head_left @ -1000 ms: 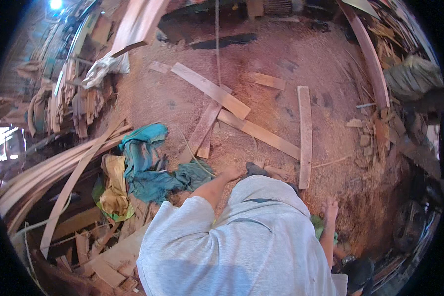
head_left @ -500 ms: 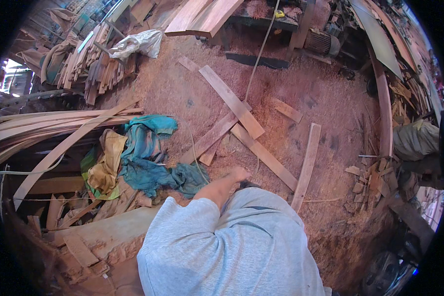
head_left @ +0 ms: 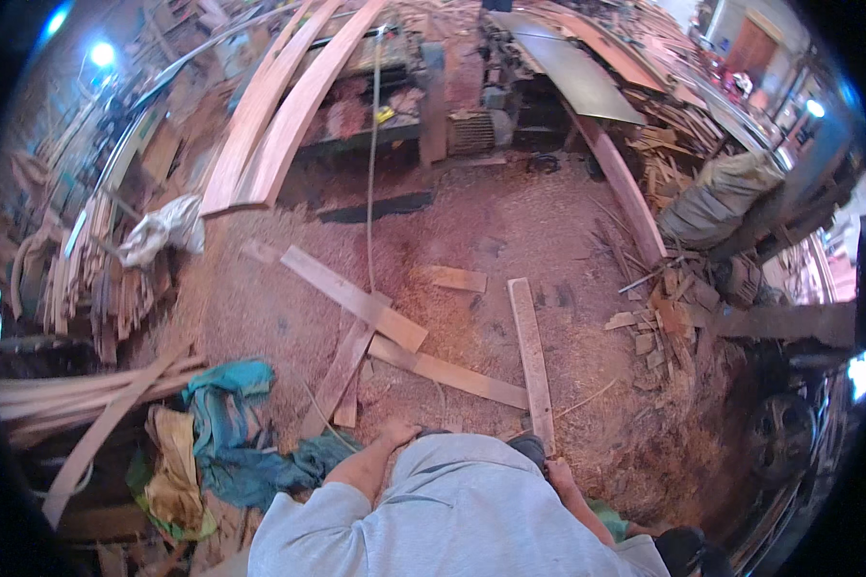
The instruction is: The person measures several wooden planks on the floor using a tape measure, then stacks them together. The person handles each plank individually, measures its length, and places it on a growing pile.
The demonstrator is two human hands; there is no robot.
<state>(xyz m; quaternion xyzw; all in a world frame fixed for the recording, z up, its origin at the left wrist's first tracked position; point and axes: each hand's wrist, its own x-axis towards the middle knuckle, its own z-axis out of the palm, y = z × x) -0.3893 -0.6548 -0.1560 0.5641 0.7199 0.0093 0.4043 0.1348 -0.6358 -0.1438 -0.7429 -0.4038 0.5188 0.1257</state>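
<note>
**Sawdust-strewn floor (head_left: 587, 337) with loose boards and two bare hands**

Left hand (head_left: 401, 432): at the front edge of the grey shirt (head_left: 443, 510), fingers partly hidden; whether spread or closed, cannot tell.

Right hand (head_left: 558, 470): just beside the near end of the pale board (head_left: 532, 365); fingers look bent, but whether they grip or touch it, cannot tell.

Pale board: one, narrow, lying lengthwise ahead of the right hand; near end obscured beside a dark object (head_left: 527, 445), itself half covered by the shirt and not identifiable.

Crossed boards (head_left: 354, 298): left of the pale board, overlapping, so the lower ones show only in part.

Teal cloth (head_left: 226, 413): crumpled, near the left forearm; folds conceal its outline.

Curved strips (head_left: 96, 385): far left, ends lost at the dark rim.

Round dark part (head_left: 779, 438): lower right, deep in shadow, kind unclear.

Markings: any lettering on the white sack (head_left: 164, 231) or finned motor (head_left: 471, 133) is too small to read.
</note>
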